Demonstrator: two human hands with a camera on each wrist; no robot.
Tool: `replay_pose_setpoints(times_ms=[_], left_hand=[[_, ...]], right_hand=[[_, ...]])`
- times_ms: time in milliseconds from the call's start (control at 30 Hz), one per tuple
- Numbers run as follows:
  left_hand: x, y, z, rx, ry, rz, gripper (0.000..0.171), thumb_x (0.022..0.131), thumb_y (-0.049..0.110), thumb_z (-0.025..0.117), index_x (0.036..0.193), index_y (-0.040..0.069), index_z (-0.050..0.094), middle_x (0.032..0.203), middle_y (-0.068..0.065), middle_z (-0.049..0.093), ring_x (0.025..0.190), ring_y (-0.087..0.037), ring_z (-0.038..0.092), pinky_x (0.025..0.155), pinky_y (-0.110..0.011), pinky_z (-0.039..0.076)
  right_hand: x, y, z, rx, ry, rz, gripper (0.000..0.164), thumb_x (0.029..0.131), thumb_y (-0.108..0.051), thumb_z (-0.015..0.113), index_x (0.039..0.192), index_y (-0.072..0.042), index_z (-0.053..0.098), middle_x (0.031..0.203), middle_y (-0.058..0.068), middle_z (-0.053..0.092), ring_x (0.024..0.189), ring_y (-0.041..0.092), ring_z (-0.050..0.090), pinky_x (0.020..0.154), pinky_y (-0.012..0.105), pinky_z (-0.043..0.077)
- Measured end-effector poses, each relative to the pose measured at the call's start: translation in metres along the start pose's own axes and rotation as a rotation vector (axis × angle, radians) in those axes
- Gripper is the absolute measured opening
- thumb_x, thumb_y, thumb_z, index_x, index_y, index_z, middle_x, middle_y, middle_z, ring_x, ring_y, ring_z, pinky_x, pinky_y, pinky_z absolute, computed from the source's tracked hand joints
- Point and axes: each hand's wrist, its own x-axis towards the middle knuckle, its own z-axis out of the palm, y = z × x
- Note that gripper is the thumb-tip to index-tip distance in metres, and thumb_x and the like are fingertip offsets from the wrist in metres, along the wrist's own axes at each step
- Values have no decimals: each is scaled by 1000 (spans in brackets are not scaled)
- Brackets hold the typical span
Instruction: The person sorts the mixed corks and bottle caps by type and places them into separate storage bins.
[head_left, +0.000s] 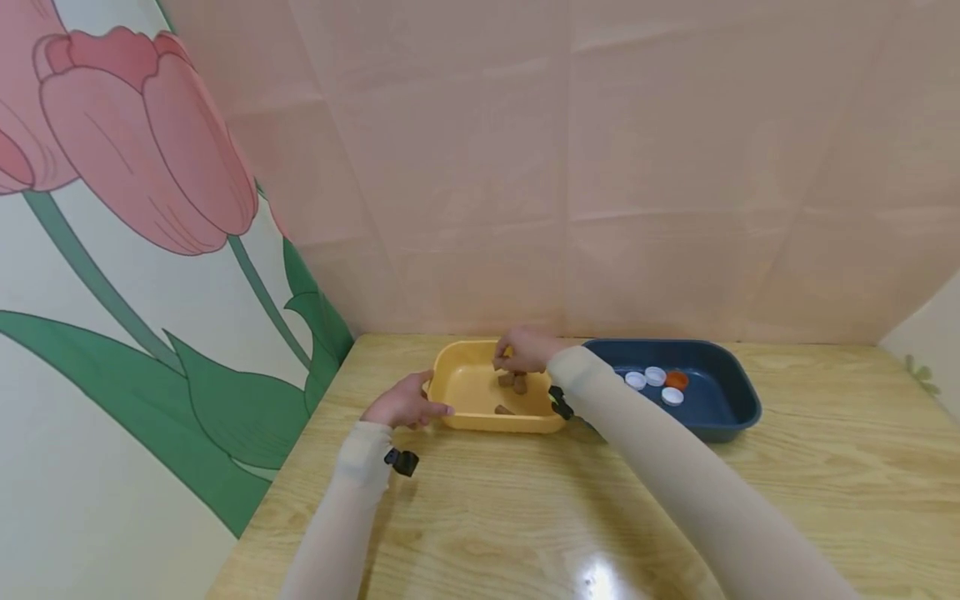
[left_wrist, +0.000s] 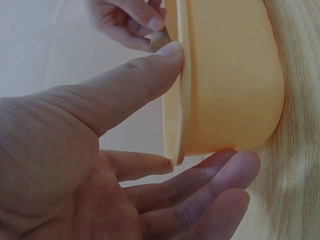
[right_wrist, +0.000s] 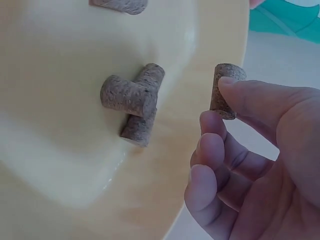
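My right hand is over the yellow tray and pinches a cork between thumb and fingers. Inside the tray, one cork lies across another cork. A third cork rests near the tray's front wall. My left hand is at the tray's front left corner, its thumb on the rim. Its other fingers are extended around the outside of the corner, and the index fingertip touches the rim.
A dark blue tray stands to the right of the yellow one. It holds several white caps and an orange cap. Both trays are on a wooden table, before a pinkish covered wall. A tulip-painted wall borders the left.
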Motion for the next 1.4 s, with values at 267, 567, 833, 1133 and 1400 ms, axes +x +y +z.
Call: replay_pose_setpoints(times_ms=[267,567,833,1133,1400], left_hand=[[-1,1,0,-4,-3,1,92,88,28,79,158,6,23,99,-11,61,77,-24,61,64,-30,52],[0,-2,-1,-17,-16,21,93,88,29,79,158,6,24,96,-10,61,72,-22,59,63,-31,53],[-2,-4,-2,-15,-19,25,92,87,30,79,158,7,24,94,-10,62,74,-24,60,63,-31,53],[-1,-1,-1,-22,-27,36,90,88,28,78,158,8,25,93,-11,62,71,-21,59,62,-32,53],[0,1,2,-3,-33,42,90,90,28,77,158,6,24,92,-10,62,72,-22,60,61,-30,52]], right_hand=[[4,-7,3,41,-80,82,15,96,-16,66,108,-14,76,106,2,72,86,15,65,88,36,52],[5,-17,10,107,-129,110,22,101,-23,62,115,-10,73,93,9,75,77,26,72,85,36,53],[5,-30,12,112,-157,132,22,99,-22,64,114,-9,73,96,8,72,76,23,69,69,30,53],[5,-35,11,61,-166,139,20,97,-25,68,112,-14,74,94,0,68,80,15,60,72,31,52],[3,-31,13,78,-191,170,25,95,-23,70,118,-13,71,107,5,70,81,20,66,72,32,52]])
